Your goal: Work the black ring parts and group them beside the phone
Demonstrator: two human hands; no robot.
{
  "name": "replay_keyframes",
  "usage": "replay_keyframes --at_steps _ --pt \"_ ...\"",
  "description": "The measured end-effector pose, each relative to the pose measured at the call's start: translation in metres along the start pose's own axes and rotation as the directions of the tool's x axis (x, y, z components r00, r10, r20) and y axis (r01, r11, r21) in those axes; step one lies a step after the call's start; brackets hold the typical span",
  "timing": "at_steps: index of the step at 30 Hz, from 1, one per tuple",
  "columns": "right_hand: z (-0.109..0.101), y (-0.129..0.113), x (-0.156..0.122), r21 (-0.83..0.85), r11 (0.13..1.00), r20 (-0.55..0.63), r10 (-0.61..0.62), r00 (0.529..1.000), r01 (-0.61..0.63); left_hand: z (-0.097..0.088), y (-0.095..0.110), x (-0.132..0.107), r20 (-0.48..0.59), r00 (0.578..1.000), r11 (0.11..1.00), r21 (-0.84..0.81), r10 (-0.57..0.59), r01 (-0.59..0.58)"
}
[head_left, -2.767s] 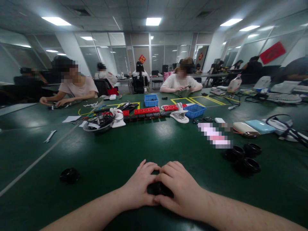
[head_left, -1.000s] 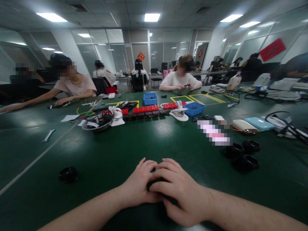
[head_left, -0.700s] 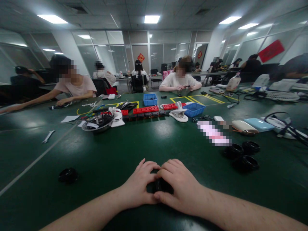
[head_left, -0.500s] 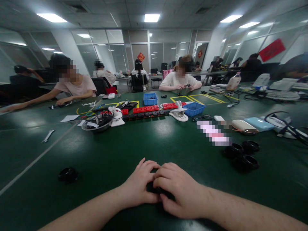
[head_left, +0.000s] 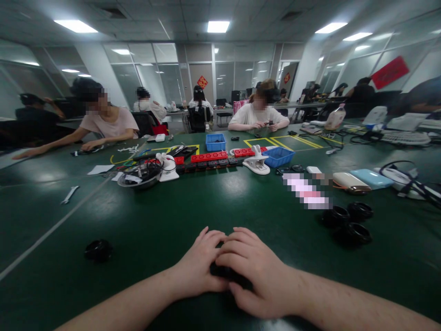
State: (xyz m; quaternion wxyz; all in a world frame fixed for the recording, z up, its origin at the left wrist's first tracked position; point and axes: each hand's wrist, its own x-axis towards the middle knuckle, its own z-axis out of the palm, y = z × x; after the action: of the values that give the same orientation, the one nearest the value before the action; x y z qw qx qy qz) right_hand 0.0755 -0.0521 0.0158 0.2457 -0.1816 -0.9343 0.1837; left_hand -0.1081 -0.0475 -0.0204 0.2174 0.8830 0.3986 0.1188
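My left hand [head_left: 198,266] and my right hand [head_left: 257,271] meet on the green table [head_left: 193,207] near its front edge. Both are curled around a small black round part [head_left: 222,272], of which only a dark sliver shows between the palms. The right hand's fingers lie over the left hand's fingertips. A single black ring-shaped part [head_left: 98,250] lies to the left of my hands. Three more black rings [head_left: 349,220] sit in a cluster to the right.
Across the table lie a metal bowl of cables [head_left: 139,174], red and black strips [head_left: 206,161], two blue bins [head_left: 277,156], a white clamp [head_left: 258,163], phones [head_left: 361,180] and a wrench [head_left: 69,195]. Other people sit working on the far side.
My right hand has shifted back and forth over the black part and now overlaps the left hand's fingers. The person at the far left has stretched an arm out along the table.
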Motion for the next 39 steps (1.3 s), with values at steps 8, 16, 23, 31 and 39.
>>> replay_keyframes --at_steps 8,16,23,31,39 --pt "0.0044 0.004 -0.0003 -0.087 0.98 0.071 0.187 0.98 -0.18 0.0004 -0.0014 -0.0006 0.011 1.0 1.0 -0.001 0.022 -0.022" --pt "0.002 0.0043 -0.0002 -0.049 0.998 0.193 -0.031 0.981 0.041 0.0032 -0.0032 -0.0003 0.007 1.0 1.0 0.005 0.016 -0.017" --pt "0.0043 0.005 -0.0012 0.027 0.997 0.2 -0.081 0.976 0.077 0.0009 -0.0022 -0.0004 0.015 1.0 1.0 0.009 0.018 -0.018" --pt "-0.0016 -0.0021 -0.0009 0.077 0.997 0.043 -0.018 0.999 0.015 0.0028 -0.0025 0.0 -0.005 1.0 1.0 0.011 -0.012 0.012" --pt "0.0063 0.0058 0.0007 -0.054 0.966 0.048 0.254 0.966 -0.251 0.0019 -0.0034 -0.001 0.004 1.0 1.0 0.009 0.019 -0.019"
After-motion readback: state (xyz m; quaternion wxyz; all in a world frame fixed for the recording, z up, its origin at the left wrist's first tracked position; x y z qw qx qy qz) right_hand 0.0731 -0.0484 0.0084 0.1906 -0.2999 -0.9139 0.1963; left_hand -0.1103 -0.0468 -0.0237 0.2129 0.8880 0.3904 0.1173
